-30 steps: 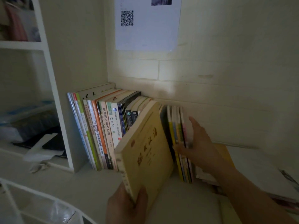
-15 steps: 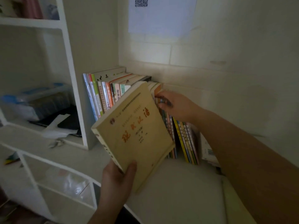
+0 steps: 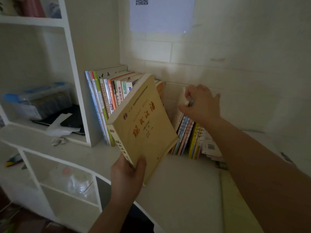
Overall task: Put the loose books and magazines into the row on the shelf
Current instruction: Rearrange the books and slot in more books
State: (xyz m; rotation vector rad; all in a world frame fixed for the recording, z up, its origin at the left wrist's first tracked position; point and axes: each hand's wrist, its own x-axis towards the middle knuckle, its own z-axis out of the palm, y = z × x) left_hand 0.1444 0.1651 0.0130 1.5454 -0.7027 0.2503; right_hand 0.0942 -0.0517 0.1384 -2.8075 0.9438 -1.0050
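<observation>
Dim cream shelf (image 3: 176,185) beneath a brick wall: left hand (image 3: 127,174) grasping thick yellow paperback book (image 3: 143,125) by its bottom corner, tilted toward a gap in the upright row; right hand (image 3: 201,105) gripping thin colourful leaning magazines (image 3: 186,135), apparently holding them aside.

The yellow book (image 3: 143,125) has a matt paper cover and cream page edges. The row of books (image 3: 107,98) shows smooth, slightly glossy paper spines. The shelf (image 3: 75,81) looks like white painted wood, matt. The storage box (image 3: 38,100) at far left is clear plastic. The wall sheet (image 3: 161,14) is plain paper.
</observation>
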